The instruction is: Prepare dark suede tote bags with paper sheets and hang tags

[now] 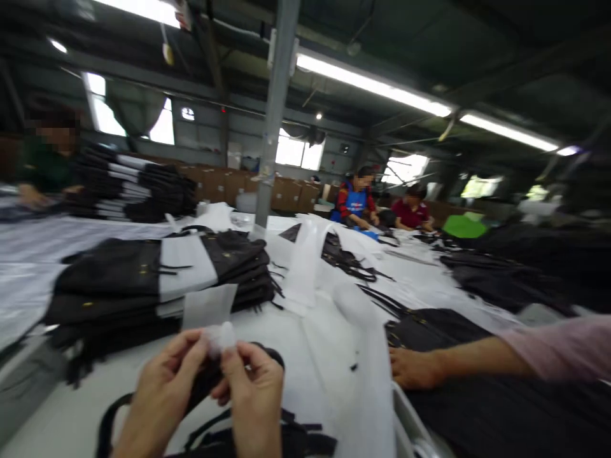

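Low in the view, my left hand [165, 385] and my right hand [255, 388] are close together, fingertips pinched. Between them is a small, crumpled piece of white translucent wrapping [220, 337]; motion blurs it, and I cannot make out whether it is film or thin foam. Directly behind and under my fingers runs a thick black strap or handle [275, 357], partly hidden by both hands. Below lies a black item with loose straps [305, 439], cut off by the bottom edge. Just beyond my hands a pale sheet [210, 307] leans against a stack of black bags [119, 267].
A co-worker's hand [415, 367] rests on black fabric goods [477, 407] at right. White wrapping sheets [303, 264] lie mid-table around a metal post [275, 114]. Other people work farther back, near more black stacks [167, 191] and cardboard boxes [233, 189].
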`<state>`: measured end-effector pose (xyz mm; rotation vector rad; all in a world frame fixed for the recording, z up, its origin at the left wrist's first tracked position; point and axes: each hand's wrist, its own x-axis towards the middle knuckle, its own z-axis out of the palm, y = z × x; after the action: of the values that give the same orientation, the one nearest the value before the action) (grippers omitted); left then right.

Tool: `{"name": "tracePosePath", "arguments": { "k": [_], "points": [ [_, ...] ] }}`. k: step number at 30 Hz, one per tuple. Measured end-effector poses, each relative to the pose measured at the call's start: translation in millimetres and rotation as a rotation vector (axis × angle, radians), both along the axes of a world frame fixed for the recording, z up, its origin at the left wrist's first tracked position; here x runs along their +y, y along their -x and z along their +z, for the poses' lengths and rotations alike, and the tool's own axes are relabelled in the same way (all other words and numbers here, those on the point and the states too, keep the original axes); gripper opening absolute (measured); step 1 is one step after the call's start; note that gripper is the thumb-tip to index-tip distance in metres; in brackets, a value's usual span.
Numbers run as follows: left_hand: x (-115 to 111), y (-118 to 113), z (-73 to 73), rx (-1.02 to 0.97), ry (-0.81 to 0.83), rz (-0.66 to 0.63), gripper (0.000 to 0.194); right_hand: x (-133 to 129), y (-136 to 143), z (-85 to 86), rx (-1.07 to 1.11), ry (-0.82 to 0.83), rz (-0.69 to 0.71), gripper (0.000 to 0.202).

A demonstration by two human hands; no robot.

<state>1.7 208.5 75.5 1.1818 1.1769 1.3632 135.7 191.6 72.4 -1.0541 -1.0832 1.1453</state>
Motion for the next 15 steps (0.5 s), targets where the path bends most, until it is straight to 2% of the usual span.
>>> {"name": "tracePosePath", "arguments": {
  "k": [1, 3, 8, 12, 15],
  "points": [
    [1, 2, 2.4, -0.017, 0.015, -0.023, 0.046, 2, 16, 1.5, 0.029, 0.019, -0.022, 0.033],
    [3, -1, 5.2, -0.050, 0.019, -0.041, 0.042, 3, 26, 2.9, 0.041, 0.058, -0.069, 0.038],
    [0, -11, 2.9, -0.066, 0.025, -0.044, 0.042, 3, 12, 2.5, -0.017, 0.110, -0.046, 0.046],
    [-4, -11, 0.7, 0.014, 0.008, -0.093, 0.040, 1, 14, 7.5, -0.070, 0.137, -0.084, 0.048],
    [-10, -17, 3.4, 0.092, -0.041, -0.038, 0.034, 0, 14, 10.5, -0.091, 0.148, -0.091, 0.048]
  ]
}}
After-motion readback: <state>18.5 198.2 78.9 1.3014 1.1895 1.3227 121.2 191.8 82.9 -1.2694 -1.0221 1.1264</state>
